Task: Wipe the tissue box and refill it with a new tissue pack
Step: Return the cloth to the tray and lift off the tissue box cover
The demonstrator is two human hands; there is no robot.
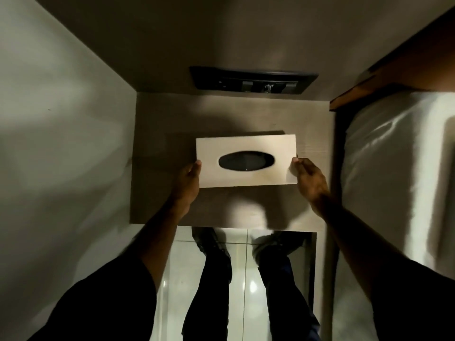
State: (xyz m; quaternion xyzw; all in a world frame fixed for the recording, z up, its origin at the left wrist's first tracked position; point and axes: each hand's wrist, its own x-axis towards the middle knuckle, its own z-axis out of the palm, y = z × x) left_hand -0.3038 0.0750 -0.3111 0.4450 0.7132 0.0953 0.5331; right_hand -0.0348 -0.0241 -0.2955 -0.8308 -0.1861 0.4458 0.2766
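A pale rectangular tissue box [246,143] with a dark oval slot in its top is over the middle of a small wooden bedside table [157,134]. No tissue shows in the slot. My left hand [188,182] grips the box's left end. Its right end is gripped by my right hand [309,178]. Whether the box rests on the table or is lifted just above it, I cannot tell. No cloth and no tissue pack are in view.
A dark switch and socket panel [253,81] is on the wall behind the table. A wall [61,143] closes the left side. A bed with white linen [394,168] and a wooden headboard [406,62] stands on the right. My legs stand on a glossy tiled floor [243,279].
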